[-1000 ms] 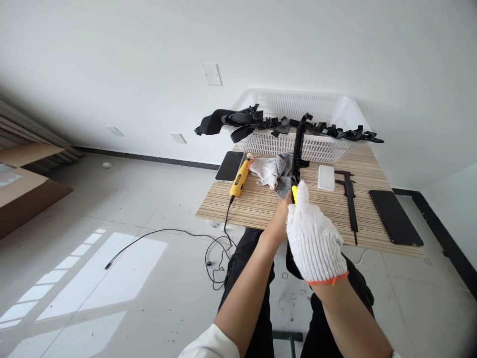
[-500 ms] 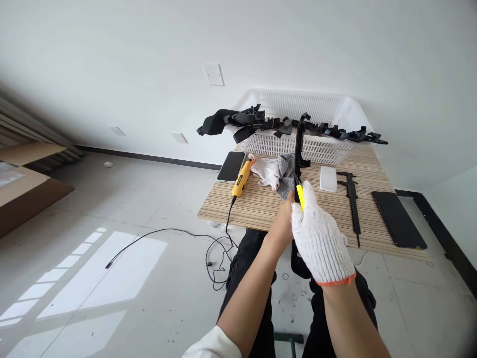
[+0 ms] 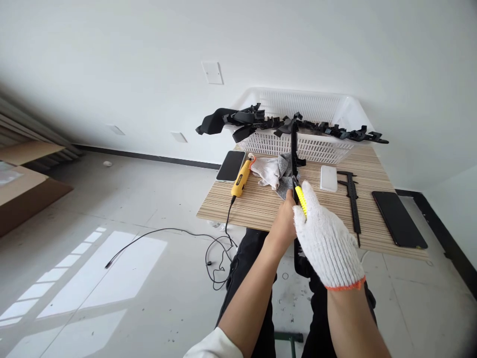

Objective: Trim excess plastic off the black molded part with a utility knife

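Note:
My bare left hand point(image 3: 283, 223) grips a long black plastic strip point(image 3: 294, 149) that stands nearly upright over the wooden table point(image 3: 261, 206). My right hand point(image 3: 325, 237), in a white knit glove with an orange cuff, holds a yellow utility knife point(image 3: 301, 199) against the strip just above my left hand. The strip's lower end point(image 3: 300, 261) hangs below the table edge, over my lap.
A white mesh basket point(image 3: 313, 146) at the table's back holds several black plastic parts. On the table lie a yellow corded tool point(image 3: 240, 179), a crumpled glove point(image 3: 272, 171), two dark phones point(image 3: 398, 219) point(image 3: 231, 165), a white block point(image 3: 328, 178) and a black caliper point(image 3: 351, 199). A cardboard box point(image 3: 22, 184) sits far left.
My right hand has slid down and to the right along the strip with the knife. The strip's top has tilted slightly left.

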Demonstrator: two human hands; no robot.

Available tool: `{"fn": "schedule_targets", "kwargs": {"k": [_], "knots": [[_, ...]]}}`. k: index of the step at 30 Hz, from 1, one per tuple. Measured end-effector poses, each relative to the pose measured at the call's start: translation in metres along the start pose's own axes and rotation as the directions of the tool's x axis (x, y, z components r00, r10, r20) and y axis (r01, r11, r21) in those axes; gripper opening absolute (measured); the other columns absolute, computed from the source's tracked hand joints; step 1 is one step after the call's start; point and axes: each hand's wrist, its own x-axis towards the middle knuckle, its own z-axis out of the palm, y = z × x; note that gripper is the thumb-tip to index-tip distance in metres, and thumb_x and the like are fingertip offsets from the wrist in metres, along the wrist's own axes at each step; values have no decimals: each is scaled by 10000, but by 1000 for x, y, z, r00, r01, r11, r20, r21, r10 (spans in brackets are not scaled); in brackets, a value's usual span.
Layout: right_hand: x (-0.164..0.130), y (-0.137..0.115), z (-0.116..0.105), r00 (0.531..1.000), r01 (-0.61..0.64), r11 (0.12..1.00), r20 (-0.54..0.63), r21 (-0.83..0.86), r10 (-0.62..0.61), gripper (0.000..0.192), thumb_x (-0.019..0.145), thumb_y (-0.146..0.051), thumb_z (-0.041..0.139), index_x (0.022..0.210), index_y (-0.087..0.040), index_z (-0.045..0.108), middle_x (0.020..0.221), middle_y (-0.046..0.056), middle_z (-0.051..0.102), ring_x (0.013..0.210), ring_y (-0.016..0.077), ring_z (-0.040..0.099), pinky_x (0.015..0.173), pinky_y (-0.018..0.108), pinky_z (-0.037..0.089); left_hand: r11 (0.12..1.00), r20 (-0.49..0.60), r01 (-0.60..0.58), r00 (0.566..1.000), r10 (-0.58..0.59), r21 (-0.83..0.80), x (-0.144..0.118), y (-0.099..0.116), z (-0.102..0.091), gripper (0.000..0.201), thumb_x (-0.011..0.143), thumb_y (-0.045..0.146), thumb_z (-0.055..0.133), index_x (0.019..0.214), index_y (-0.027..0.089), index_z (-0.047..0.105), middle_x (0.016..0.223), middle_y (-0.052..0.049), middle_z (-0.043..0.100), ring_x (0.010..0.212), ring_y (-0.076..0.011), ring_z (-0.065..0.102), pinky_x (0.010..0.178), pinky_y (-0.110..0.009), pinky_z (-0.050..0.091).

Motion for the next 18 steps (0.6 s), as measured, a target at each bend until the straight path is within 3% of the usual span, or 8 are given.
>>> {"fn": "schedule_targets", "kwargs": {"k": [5, 10, 13, 15, 18], "knots": [[11, -6, -16, 986, -112, 983, 107, -148, 128, 580, 974, -331, 426, 1538, -196, 426, 668, 76, 652, 602, 241, 657, 558, 323, 455, 1000, -2, 7, 1000, -7, -8, 1, 1, 0, 622, 810, 361, 670, 1333, 78, 488, 839, -115, 677, 929, -353, 656, 904, -494, 504], [14, -7, -25, 976, -156, 983, 137, -94, 168, 589, 971, -339, 441, 1548, -222, 416, 704, 80, 696, 650, 256, 697, 566, 328, 497, 999, 5, 3, 1000, -3, 41, 0, 2, -1, 629, 778, 219, 646, 1354, 69, 443, 920, -139, 705, 956, -333, 659, 979, -518, 487], [14, 2, -20, 980, -139, 990, 143, 7, 137, 582, 975, -339, 432, 1551, -260, 406, 834, 89, 747, 777, 283, 731, 656, 383, 557, 996, -4, 27, 1000, -27, 83, 0, 4, 0, 629, 797, 188, 620, 1370, 40, 407, 1024, -199, 704, 1015, -352, 650, 960, -525, 498], [15, 11, -17, 988, -100, 990, 126, 99, 87, 573, 980, -359, 431, 1546, -270, 414, 959, 99, 765, 882, 288, 739, 750, 412, 579, 997, -14, 49, 999, -48, 66, 0, 5, 1, 528, 847, 200, 579, 1333, 56, 431, 1083, -225, 691, 1037, -353, 648, 939, -520, 508], [17, 21, -16, 991, -64, 984, 127, 167, 43, 559, 988, -393, 419, 1531, -261, 439, 1090, 111, 758, 976, 282, 732, 856, 427, 577, 998, -21, 69, 997, -69, 4, 2, 7, 3, 301, 915, 224, 512, 1193, 109, 501, 1014, -197, 696, 993, -335, 662, 934, -513, 506]]}}
